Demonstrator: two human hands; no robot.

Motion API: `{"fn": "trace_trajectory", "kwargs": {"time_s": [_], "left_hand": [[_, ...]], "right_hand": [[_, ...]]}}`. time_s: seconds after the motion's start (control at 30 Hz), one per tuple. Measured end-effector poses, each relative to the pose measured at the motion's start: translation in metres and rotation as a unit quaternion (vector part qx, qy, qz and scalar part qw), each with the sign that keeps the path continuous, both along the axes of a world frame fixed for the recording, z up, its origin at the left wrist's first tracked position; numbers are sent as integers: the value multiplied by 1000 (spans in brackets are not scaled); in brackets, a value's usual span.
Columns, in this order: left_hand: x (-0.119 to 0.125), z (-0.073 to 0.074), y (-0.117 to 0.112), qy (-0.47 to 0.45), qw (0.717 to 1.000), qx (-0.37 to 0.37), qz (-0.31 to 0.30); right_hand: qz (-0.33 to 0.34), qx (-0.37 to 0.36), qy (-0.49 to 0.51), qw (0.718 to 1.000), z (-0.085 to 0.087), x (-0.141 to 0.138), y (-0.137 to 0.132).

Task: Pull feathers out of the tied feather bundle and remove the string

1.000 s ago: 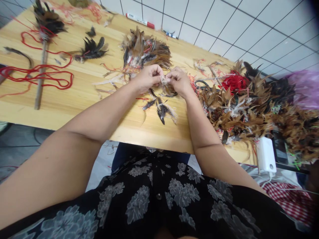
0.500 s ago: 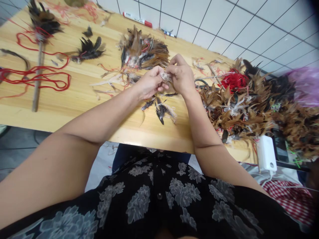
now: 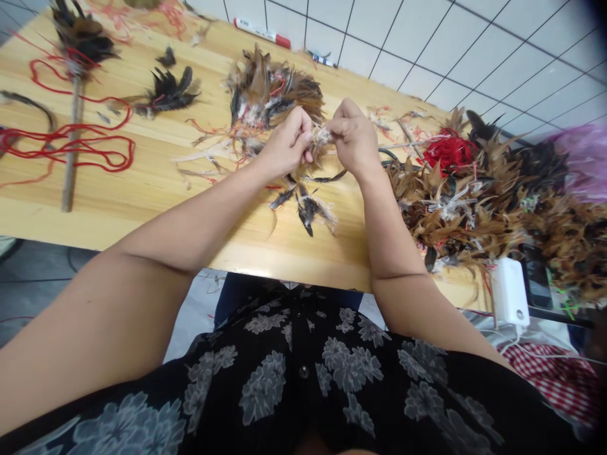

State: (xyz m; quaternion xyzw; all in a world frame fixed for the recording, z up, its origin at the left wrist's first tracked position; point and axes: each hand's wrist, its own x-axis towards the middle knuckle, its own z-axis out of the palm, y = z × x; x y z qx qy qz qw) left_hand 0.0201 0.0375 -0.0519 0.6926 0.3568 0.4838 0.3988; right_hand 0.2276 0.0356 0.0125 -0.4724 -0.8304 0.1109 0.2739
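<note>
Over the middle of the wooden table, a small bunch of feathers [image 3: 323, 138] with pale fluffy ends stretches between my two hands. My left hand [image 3: 290, 144] is closed on its left side, thumb against fingers. Fingers curled, my right hand [image 3: 353, 136] pinches the pale end on the right. Just behind my hands lies a larger pile of brown and black feathers [image 3: 270, 95] with pink string in it. Loose dark feathers [image 3: 308, 208] are scattered on the wood below my hands.
Heaped brown feathers [image 3: 465, 218] and a red string bundle [image 3: 449, 151] fill the right side, near a white power bank [image 3: 511, 294]. Leftward lie a feather-topped stick [image 3: 71, 151], red cord [image 3: 124, 161] and a black feather tuft [image 3: 171, 93]. A red-capped marker [image 3: 262, 31] rests by the tiled wall.
My hands have drawn apart slightly, the right one moving right and the left one a little left. More of the feather bunch shows between them.
</note>
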Motion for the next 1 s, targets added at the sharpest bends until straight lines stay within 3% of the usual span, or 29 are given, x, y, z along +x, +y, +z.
{"fn": "trace_trajectory", "kwargs": {"time_s": [0.13,0.3,0.4,0.57,0.8,1.0], "left_hand": [[-10,7,-1,57,993,99,15],[-17,5,3,117,972,203,-30],[-19,8,1,133,964,223,-55],[-20,16,-6,103,984,142,-31],[-20,18,-6,92,990,104,-30],[-25,11,1,124,975,181,-29]], "right_hand": [[6,-37,36,999,-8,1,6],[8,-200,28,979,-7,0,-2],[4,-258,66,964,-2,0,-7],[21,-292,184,938,7,5,-10],[15,-262,188,947,2,3,-5],[8,-246,226,942,-8,-8,-5]]}}
